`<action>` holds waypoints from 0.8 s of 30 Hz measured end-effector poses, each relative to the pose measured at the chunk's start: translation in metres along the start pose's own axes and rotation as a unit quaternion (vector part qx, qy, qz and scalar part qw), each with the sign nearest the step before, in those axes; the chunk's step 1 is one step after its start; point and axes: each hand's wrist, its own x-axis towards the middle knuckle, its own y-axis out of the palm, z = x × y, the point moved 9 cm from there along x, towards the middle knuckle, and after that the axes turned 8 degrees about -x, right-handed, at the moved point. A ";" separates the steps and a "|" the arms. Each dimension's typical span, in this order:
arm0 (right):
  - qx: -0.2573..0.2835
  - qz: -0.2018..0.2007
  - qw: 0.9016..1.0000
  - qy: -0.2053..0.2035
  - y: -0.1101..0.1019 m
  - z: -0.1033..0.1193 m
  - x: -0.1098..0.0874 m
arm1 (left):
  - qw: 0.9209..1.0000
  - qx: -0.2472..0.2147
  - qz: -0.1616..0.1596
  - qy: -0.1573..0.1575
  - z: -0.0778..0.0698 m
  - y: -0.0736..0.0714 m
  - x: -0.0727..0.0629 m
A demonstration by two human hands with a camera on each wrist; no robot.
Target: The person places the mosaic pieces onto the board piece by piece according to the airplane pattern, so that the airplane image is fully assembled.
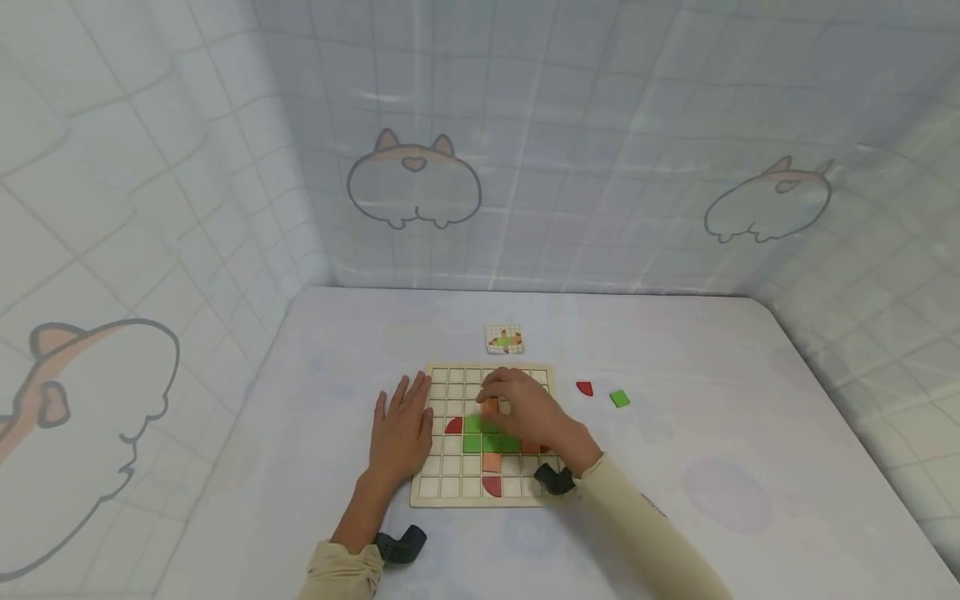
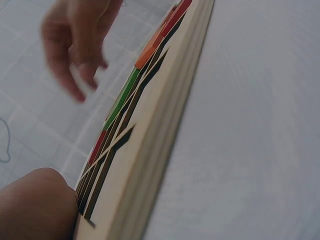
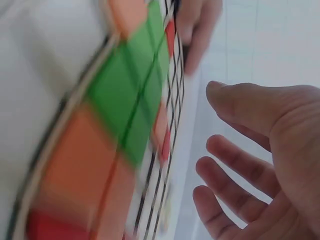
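A wooden grid board (image 1: pixel 450 492) lies on the table, with green square tiles (image 1: pixel 482 444), orange tiles (image 1: pixel 491 462) and red quarter-circle tiles (image 1: pixel 492 486) set in its cells. My left hand (image 1: pixel 400 433) rests along the board's left edge, fingers straight. Above the tiles hovers my right hand (image 1: pixel 525 404), covering part of the pattern. In the right wrist view, that hand (image 3: pixel 280 150) has its thumb and fingers apart, with nothing between them. The left wrist view also shows the right hand (image 2: pixel 75 45) clear of the board's surface.
Behind the board lies a small pattern card (image 1: pixel 505 339). To the right are a loose red quarter-circle tile (image 1: pixel 585 388) and a loose green square tile (image 1: pixel 619 398). White patterned curtains (image 1: pixel 562 192) enclose the table at the back and sides.
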 end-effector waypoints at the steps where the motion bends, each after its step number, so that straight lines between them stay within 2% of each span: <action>1: -0.001 -0.006 1.000 0.015 -0.005 -0.010 -0.006 | 1.000 0.000 0.000 0.000 0.000 0.000 0.000; 4: -0.007 -0.030 0.997 0.064 -0.021 -0.041 -0.025 | 1.000 0.000 0.002 -0.003 -0.001 0.000 0.000; 7: -0.045 -0.061 0.990 0.116 -0.036 -0.072 -0.048 | 1.000 -0.001 0.006 -0.009 -0.002 -0.001 0.000; 11: -0.103 -0.089 0.970 0.200 -0.055 -0.108 -0.079 | 1.000 -0.001 0.008 -0.015 -0.002 -0.002 -0.001; 14: -0.111 -0.081 0.953 0.269 -0.062 -0.131 -0.103 | 1.000 -0.002 0.009 -0.014 -0.002 -0.002 -0.001; 16: -0.100 -0.067 0.945 0.303 -0.063 -0.142 -0.116 | 1.000 -0.003 0.010 -0.010 -0.002 -0.003 -0.002; 20: -0.070 -0.049 0.941 0.327 -0.062 -0.153 -0.131 | 1.000 0.000 0.017 -0.002 -0.001 -0.001 -0.002; 24: -0.063 -0.057 0.940 0.329 -0.064 -0.154 -0.134 | 1.000 -0.014 0.026 0.003 0.000 0.000 -0.001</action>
